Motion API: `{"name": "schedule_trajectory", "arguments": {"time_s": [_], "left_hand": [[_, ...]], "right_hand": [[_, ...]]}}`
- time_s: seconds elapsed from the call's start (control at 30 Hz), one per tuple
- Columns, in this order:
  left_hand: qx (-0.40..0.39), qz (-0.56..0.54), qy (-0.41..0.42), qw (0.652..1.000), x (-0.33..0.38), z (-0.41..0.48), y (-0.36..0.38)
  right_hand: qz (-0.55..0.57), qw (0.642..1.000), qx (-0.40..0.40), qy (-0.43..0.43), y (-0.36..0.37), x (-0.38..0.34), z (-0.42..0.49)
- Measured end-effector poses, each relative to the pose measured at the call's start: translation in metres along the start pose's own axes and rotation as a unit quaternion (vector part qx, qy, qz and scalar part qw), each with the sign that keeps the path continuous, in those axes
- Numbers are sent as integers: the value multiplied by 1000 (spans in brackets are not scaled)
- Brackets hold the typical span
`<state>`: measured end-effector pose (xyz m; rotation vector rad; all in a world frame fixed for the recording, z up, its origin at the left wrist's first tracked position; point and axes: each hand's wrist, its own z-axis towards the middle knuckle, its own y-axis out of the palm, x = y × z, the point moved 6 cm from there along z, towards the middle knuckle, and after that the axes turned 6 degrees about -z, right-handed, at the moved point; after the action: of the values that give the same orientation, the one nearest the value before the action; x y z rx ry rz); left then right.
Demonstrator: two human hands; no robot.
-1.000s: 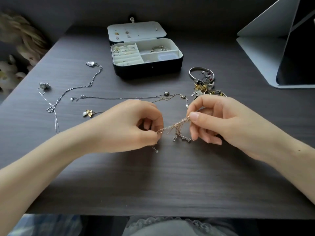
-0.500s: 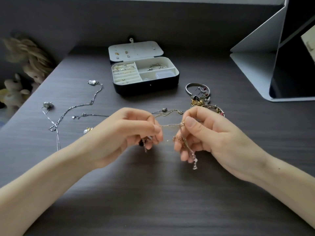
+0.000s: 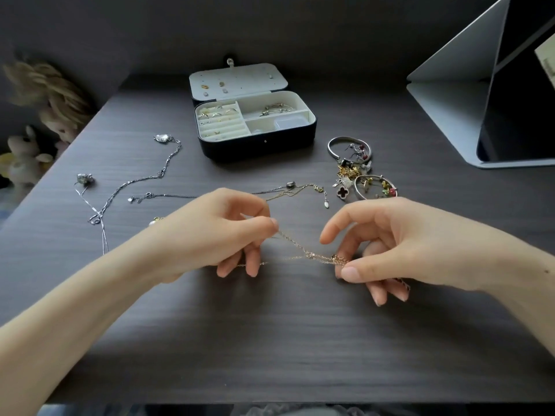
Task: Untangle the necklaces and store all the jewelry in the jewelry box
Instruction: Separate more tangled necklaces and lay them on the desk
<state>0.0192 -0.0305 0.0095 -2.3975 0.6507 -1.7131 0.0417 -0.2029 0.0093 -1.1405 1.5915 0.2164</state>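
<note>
1. My left fingers [image 3: 261, 225] pinch one end of the gold chain [image 3: 295, 246]; my right fingers [image 3: 350, 271] pinch the other, forefinger lifted free.
2. The chain runs left-to-right between them over the worktop [image 3: 285, 340], its knot [image 3: 312, 256] nearer the right.
3. The jewelry box [image 3: 261, 145] sits open straight ahead, well beyond.

A thin gold necklace [image 3: 295, 244] is tangled and stretched tight in the air. More silver necklaces [image 3: 163, 138] lie flat near the open jewelry box [image 3: 258, 145].
</note>
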Motion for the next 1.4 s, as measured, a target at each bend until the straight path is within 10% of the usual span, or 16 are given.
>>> {"name": "schedule_trajectory", "arguments": {"time_s": [1.0,1.4], "left_hand": [[55,109,-1,992,-9,7,-24],[100,129,31,986,-7,7,-29]], "right_hand": [[-177,973,103,-101,-16,-12,-7],[-159,982,22,-96,-6,-15,-15]]}}
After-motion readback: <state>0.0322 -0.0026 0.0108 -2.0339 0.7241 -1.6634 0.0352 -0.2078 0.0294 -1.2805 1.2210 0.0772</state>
